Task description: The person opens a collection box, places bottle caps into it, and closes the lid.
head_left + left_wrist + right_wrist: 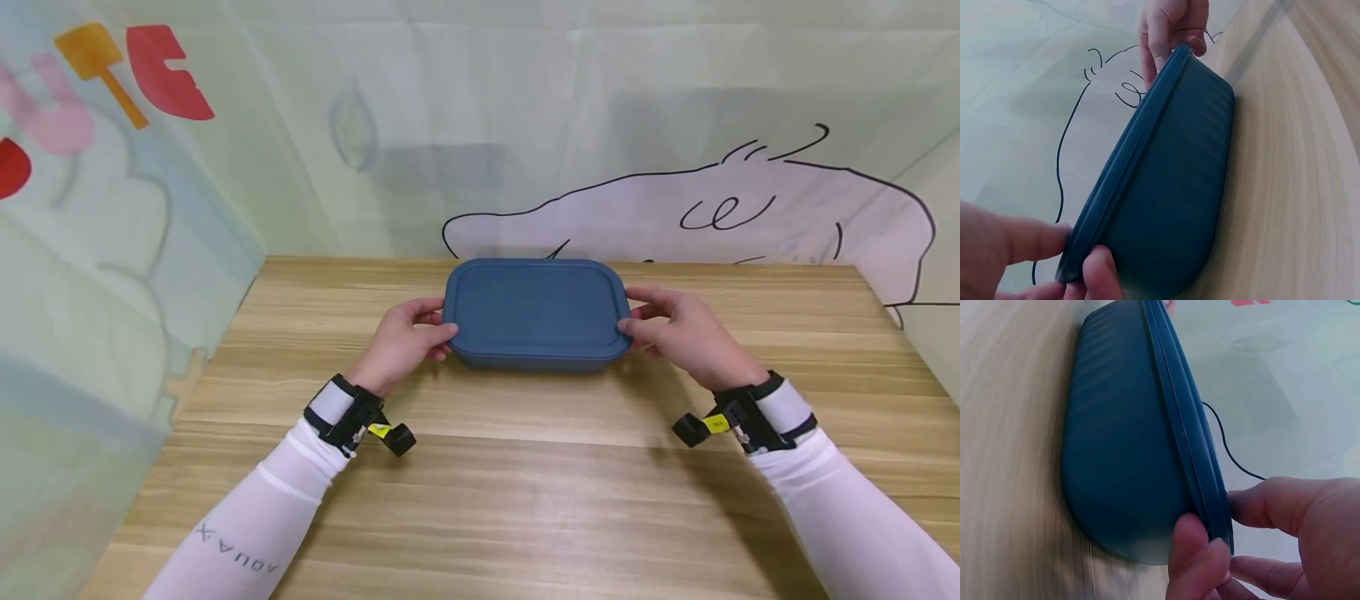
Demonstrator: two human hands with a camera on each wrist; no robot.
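A dark blue rectangular storage box [537, 308] with rounded corners and a lid on top is at the table's far side. At its left end my left hand [405, 337] pinches the lid's rim, thumb on top and fingers beneath. My right hand [686, 333] grips the opposite end in the same way. In the left wrist view the box's ribbed side wall [1172, 162] shows below the lid edge, close over the table. The right wrist view shows the right thumb [1254, 506] on the lid's rim and fingertips under it. The inside is hidden by the lid.
The wood-grain table [510, 492] reaches back to a pale printed curtain [480, 125] hanging right behind the box. Another stretch of the curtain [97, 292] runs along the table's left side. Both wrists wear straps with small cameras that jut inward.
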